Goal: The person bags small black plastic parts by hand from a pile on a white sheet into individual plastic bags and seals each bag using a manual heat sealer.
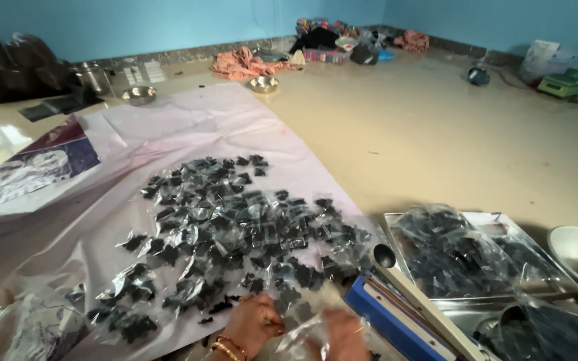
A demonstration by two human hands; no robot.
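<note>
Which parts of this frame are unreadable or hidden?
- Head view: right hand is motion-blurred; its grip on the clear packet cannot be judged.
- Left hand is cut off by the bottom edge.
- Dark contents of the small packets are too small to identify.
- Steel tray is largely covered by plastic bags.

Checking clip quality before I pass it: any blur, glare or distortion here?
Head view: right hand smeared by motion blur, left hand sharper; glare glints off the clear packets and steel tray; even daylight, soft shadows; wide-angle lens bends the blue wall line.
</note>
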